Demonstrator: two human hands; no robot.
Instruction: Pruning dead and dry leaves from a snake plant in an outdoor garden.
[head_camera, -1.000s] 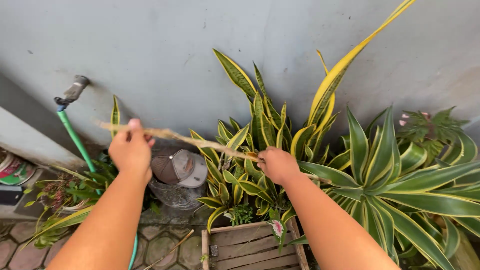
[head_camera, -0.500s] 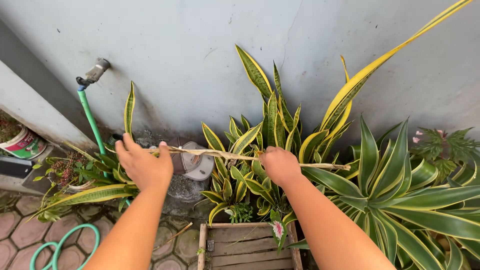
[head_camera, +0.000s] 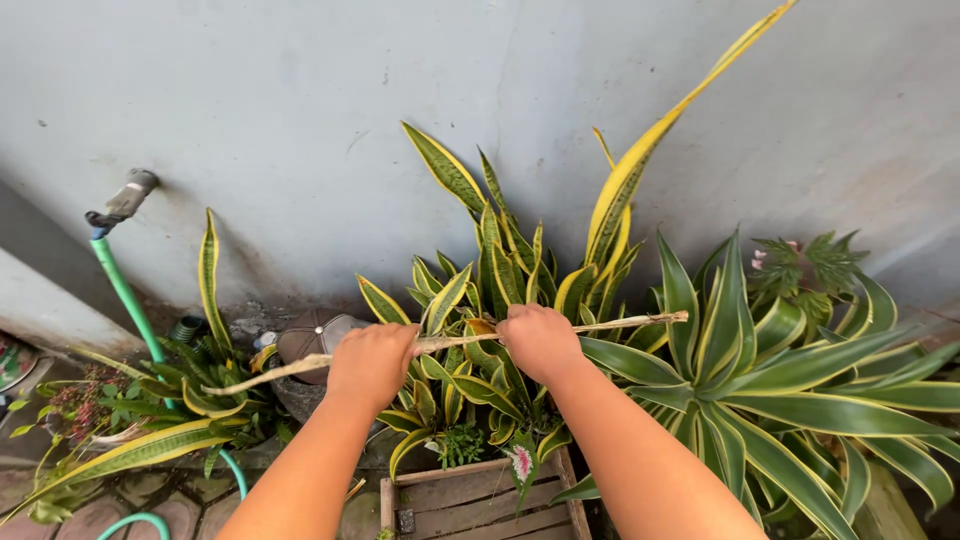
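Grey plastered wall (head_camera: 300, 90) behind a bed of potted plants, seen from the head camera. Centre: left hand (head_camera: 373, 364) and right hand (head_camera: 539, 342), both fists closed around one long dry leaf stalk (head_camera: 450, 342), held roughly level above the yellow-edged snake plant (head_camera: 500, 270). Stalk ends projecting left past the left fist, over a brown cap (head_camera: 305, 335), and right past the right fist, over a striped agave (head_camera: 760, 370). Far left: tap (head_camera: 125, 195) on the wall with green hose (head_camera: 125, 295) running down to the paved floor (head_camera: 50, 500). Near centre: wooden crate (head_camera: 470, 495) below the forearms.
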